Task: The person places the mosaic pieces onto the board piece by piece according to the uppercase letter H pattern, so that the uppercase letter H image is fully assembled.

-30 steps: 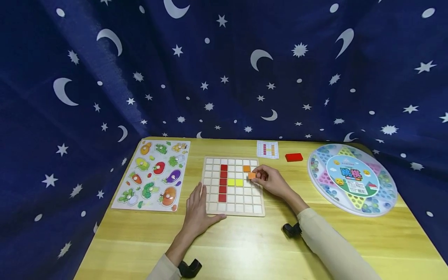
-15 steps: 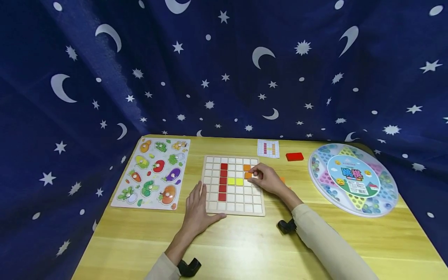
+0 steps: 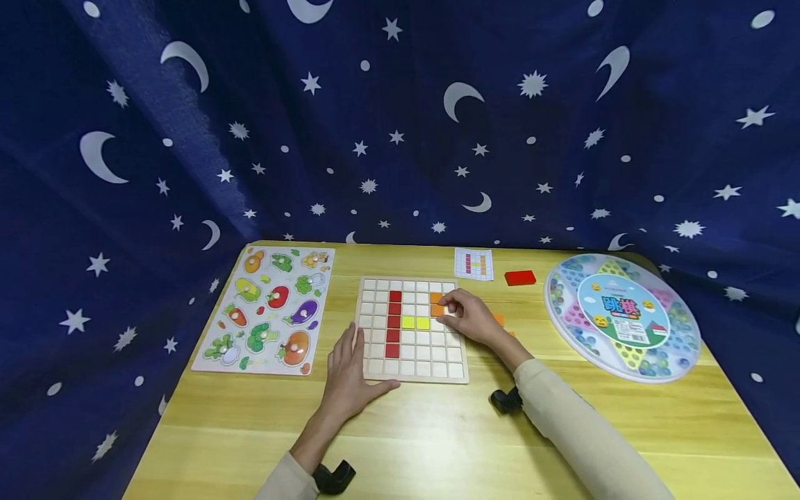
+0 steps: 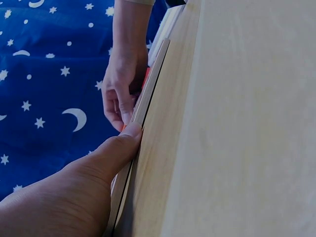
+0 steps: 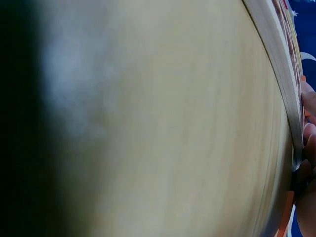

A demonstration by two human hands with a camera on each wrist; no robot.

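On the table lies a square wooden grid board (image 3: 412,370). It carries a column of red tiles (image 3: 393,322), two yellow tiles (image 3: 415,322) side by side and an orange tile (image 3: 435,298) in the upper right. My right hand (image 3: 471,318) pinches a second orange tile (image 3: 435,310) between thumb and fingertips, just below the first, at the board's surface. My left hand (image 3: 346,382) rests against the board's lower left corner, fingers along the left edge and thumb (image 4: 126,138) on the near edge.
Behind the board lies a pattern card (image 3: 473,264), with a red block (image 3: 520,278) to its right. More orange pieces (image 3: 498,319) show partly behind my right wrist. A vegetable puzzle board (image 3: 265,312) lies left; a round Chinese checkers set (image 3: 625,316) lies right.
The orange tile in my right hand has shifted slightly left and come into line under the other orange tile. My left hand stays at the board's corner.
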